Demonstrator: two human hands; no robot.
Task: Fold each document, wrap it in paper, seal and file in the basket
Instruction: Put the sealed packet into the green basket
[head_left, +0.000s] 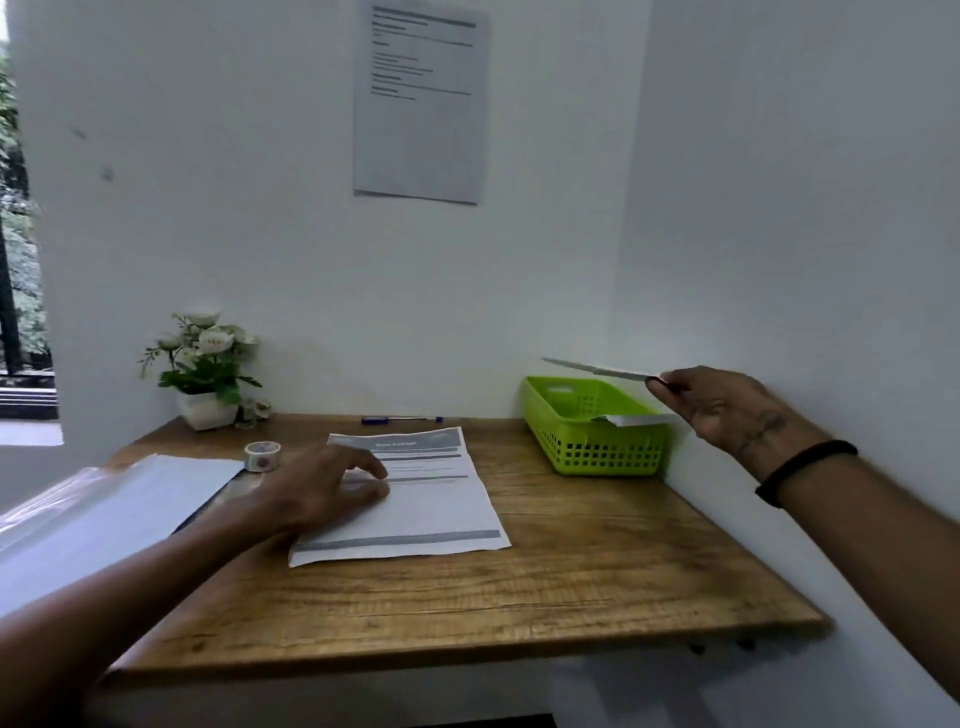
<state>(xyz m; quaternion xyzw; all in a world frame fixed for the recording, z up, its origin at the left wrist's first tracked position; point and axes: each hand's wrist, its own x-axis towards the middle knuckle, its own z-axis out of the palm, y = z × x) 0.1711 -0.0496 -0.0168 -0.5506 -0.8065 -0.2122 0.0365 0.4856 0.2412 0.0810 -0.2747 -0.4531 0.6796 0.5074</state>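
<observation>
I see my right hand (727, 410) at the right of the frame, raised above the wooden table (571, 571), pinching a flat wrapped packet (597, 369) by its near end between thumb and fingers. The packet is seen almost edge-on and sticks out to the left, in the air over the green basket (597, 447); it does not touch the basket. A black band (805, 470) circles that wrist.

The basket sits at the right rear of the table, close to the corner of the two white walls. Another white packet (639, 418) already lies inside it, with one corner showing above the right rim.

My left hand (322, 488) is in the centre of the frame, lying palm down and loosely spread on a printed document (415, 509). It grips nothing; the fingers simply rest on the left part of the sheet. The document lies flat and unfolded on the middle of the table.

Just left of that hand stands a small roll of tape (263, 455), upright on its edge. Further left, at the table's edge, a stack of plain white paper (130, 509) reaches out toward the lower left of the frame.

Along the back wall lie a blue pen (402, 419) and, in the left rear corner, a white pot of flowers (205, 364). A printed notice (421, 104) hangs on the wall at the top centre.
</observation>
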